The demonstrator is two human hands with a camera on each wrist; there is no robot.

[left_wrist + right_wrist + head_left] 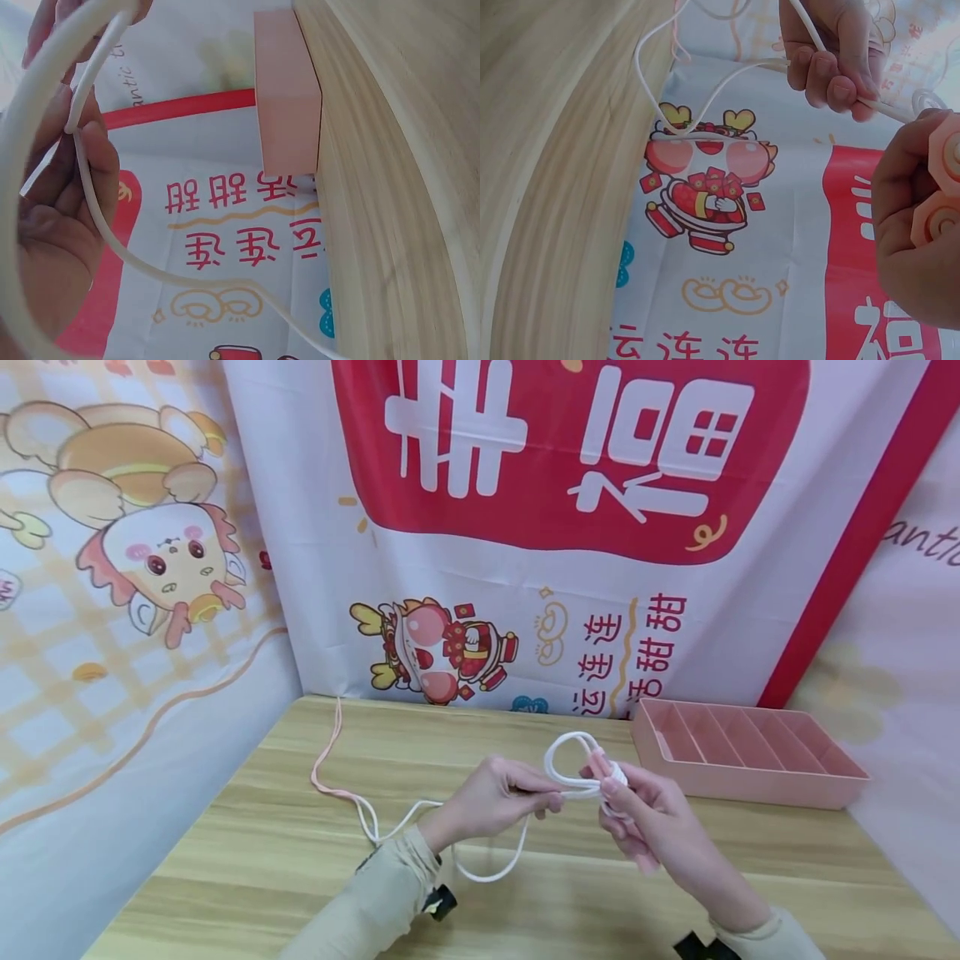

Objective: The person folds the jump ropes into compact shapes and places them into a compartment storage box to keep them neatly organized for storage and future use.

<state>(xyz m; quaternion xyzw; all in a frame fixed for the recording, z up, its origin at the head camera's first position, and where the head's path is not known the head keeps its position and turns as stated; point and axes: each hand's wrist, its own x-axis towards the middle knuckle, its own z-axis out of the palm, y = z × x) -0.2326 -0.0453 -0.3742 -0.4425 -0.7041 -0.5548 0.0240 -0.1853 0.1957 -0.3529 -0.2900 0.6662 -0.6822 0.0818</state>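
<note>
In the head view my right hand [660, 814] grips two pink handles [643, 858] of a jump rope, with white cord wound round them near the thumb. Their octagonal ends [946, 150] show side by side in the right wrist view. My left hand [487, 802] pinches the white cord [486, 880] just left of the handles, thumb against fingertips [841, 91]. A loop of cord stands up above the handles between both hands. From the left hand the rest of the cord hangs down and trails left over the table, where a pinkish length runs to the back edge.
A pink divided box [757, 783] with several compartments stands at the table's back right. The wooden table [300, 877] ends at a printed cloth [480, 568] hanging behind it, with another cloth along the left side.
</note>
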